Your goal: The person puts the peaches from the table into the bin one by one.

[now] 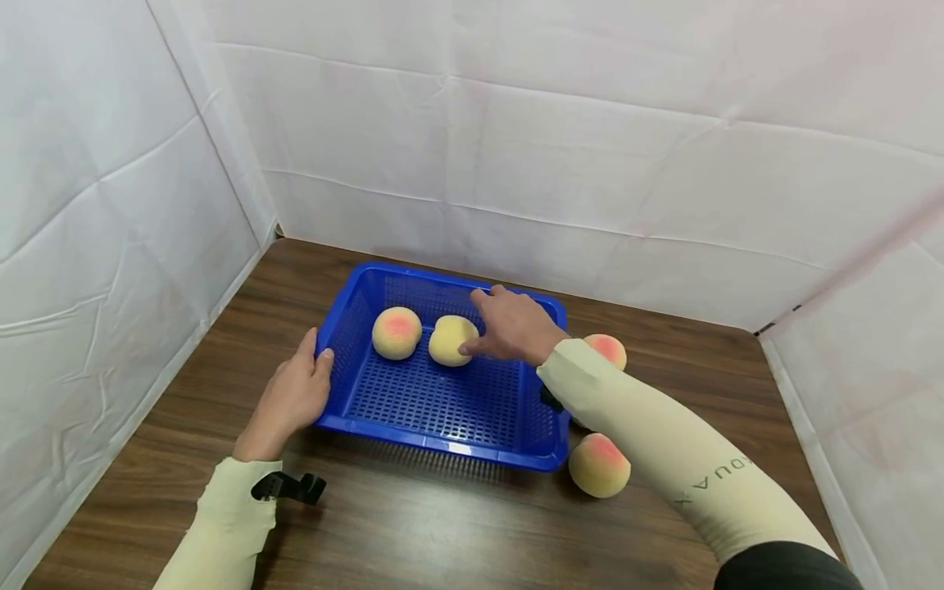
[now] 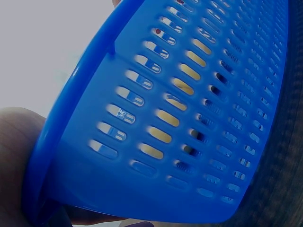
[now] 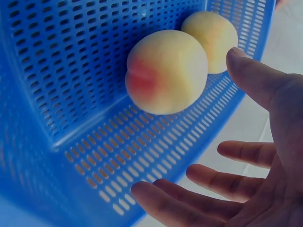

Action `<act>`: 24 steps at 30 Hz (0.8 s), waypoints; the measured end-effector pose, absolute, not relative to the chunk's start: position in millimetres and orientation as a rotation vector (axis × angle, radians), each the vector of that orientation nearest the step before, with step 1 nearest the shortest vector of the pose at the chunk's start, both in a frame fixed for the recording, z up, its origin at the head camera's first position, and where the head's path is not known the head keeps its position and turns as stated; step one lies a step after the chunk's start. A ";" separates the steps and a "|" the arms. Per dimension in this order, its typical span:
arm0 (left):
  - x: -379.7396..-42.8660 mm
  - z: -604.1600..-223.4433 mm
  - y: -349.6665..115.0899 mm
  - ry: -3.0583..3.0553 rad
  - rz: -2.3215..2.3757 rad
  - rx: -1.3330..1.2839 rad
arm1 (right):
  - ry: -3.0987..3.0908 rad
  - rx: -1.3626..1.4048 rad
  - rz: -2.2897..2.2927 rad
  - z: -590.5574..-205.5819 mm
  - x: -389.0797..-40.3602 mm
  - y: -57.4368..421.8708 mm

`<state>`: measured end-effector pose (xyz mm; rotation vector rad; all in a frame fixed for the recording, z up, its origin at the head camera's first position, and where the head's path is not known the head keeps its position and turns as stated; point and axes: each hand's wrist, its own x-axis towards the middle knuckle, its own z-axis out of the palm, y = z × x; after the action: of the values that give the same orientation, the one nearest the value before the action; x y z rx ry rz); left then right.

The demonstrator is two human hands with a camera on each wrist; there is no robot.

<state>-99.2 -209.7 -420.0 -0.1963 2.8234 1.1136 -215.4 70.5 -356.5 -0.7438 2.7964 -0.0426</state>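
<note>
A round yellow, red-blushed peach (image 1: 451,340) sits in a blue perforated plastic basket (image 1: 442,445), just beside a similar pink-topped peach (image 1: 397,333); your right hand (image 1: 512,326) reaches over it, fingers spread; your left hand (image 1: 295,389) pinches the basket's left rim; on the brown wood-grain table (image 1: 442,541), your cream sleeve (image 1: 649,426) crosses between two more peaches (image 1: 599,465), partly hiding the farther.

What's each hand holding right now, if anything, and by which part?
The left hand holds the blue basket by the rim at its left end in the head view. The right hand holds nothing; its fingers are spread.
</note>
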 end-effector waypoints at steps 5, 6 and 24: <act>-98.9 -419.6 -211.0 2.821 1.115 -0.193 | 2.812 -0.783 -0.004 -350.7 -214.5 80.8; -99.0 -419.6 -211.0 2.819 1.115 -0.194 | 2.818 -0.788 0.003 -349.5 -214.2 83.2; -100.4 -418.5 -213.0 2.821 1.109 -0.204 | 2.850 -0.759 -0.077 -335.3 -216.1 125.0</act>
<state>-100.4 -213.0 -418.5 -0.2039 2.8214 1.1092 -216.1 125.0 -335.3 -0.7591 2.8500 -0.0770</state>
